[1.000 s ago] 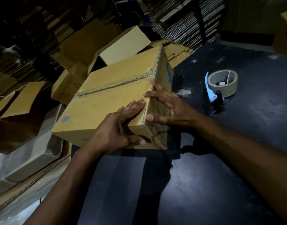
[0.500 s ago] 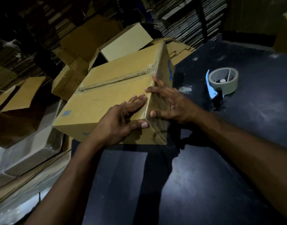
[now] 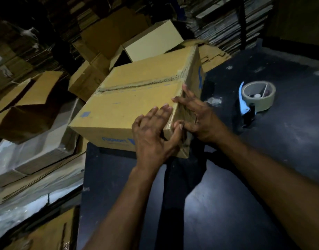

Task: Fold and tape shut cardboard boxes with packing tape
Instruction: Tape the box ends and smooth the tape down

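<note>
A closed brown cardboard box (image 3: 130, 105) with blue print lies on the dark table (image 3: 227, 204), partly overhanging its left edge. A seam runs across its top flaps. My left hand (image 3: 151, 134) lies on the top near the right corner, fingers straight, thumb curled over the edge. My right hand (image 3: 196, 114) presses flat against the box's right side, fingers spread, its thumb meeting the left thumb at the corner. A tape dispenser (image 3: 254, 100) with a beige roll and blue blade guard lies on the table to the right, apart from both hands.
Open and flattened cardboard boxes (image 3: 38, 98) pile up on the left and behind the table. Plastic-wrapped bundles (image 3: 29, 159) lie at lower left. Stacks of flat cardboard (image 3: 218, 20) fill the back.
Both hands slid slightly toward the box's near right corner; the thumbs now meet over the edge. The box stays in place.
</note>
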`<state>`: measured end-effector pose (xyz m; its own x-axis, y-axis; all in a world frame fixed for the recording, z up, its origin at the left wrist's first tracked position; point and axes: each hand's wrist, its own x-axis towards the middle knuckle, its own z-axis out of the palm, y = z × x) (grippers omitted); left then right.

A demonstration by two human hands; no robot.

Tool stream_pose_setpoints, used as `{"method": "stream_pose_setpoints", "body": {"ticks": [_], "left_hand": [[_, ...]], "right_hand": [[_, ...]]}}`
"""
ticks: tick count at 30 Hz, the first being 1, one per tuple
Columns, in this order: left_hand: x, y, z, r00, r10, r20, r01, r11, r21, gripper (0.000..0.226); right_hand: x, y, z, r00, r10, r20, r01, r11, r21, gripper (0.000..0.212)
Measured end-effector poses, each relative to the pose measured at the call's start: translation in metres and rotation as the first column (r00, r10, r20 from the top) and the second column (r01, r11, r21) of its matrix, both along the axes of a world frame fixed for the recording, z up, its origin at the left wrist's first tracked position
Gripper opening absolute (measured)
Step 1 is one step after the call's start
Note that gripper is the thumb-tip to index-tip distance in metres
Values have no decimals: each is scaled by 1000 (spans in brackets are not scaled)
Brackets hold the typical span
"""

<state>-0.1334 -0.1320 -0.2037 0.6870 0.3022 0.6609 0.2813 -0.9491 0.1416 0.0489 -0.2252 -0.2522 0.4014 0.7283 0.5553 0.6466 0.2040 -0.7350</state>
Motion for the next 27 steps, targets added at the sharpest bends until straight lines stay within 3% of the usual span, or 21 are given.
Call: {"method": "stream_pose_setpoints", "body": {"ticks": [2,5,9,12,16,21,24,27], "left_hand": [[-6,2,4,996,-56,-65,56,998,-5,56],[-16,3,31,955,-67,-290,59,998,-37,63],[-63,-15,59,865,-73,-497,-19,984,-178,67],[-114,-38,65,870,-63,-490,-70,966,-248,56],[-175,-68,64,876,-49,-480,-149,919,-365,53],[-252,-103,78,915,-23,-402,-178,873,-454,34],[-268,-119,94,940,201,-277,-314,829,-463,29],[-265,-100,101,826,533,-183,-527,617,-585,31]], "right_hand": [[0,-2,2,995,-71,72,76,995,-72,72],[-2,-15,15,932,-218,291,270,950,-154,79],[-34,-39,22,894,-188,407,259,958,-126,50],[-74,-69,43,891,-142,432,237,956,-175,43],[-142,-112,75,866,44,498,229,850,-473,75],[-194,-154,109,826,212,522,123,836,-535,70],[-193,-152,127,805,282,522,26,862,-506,60],[-160,-114,146,874,198,443,77,844,-530,58]]}}
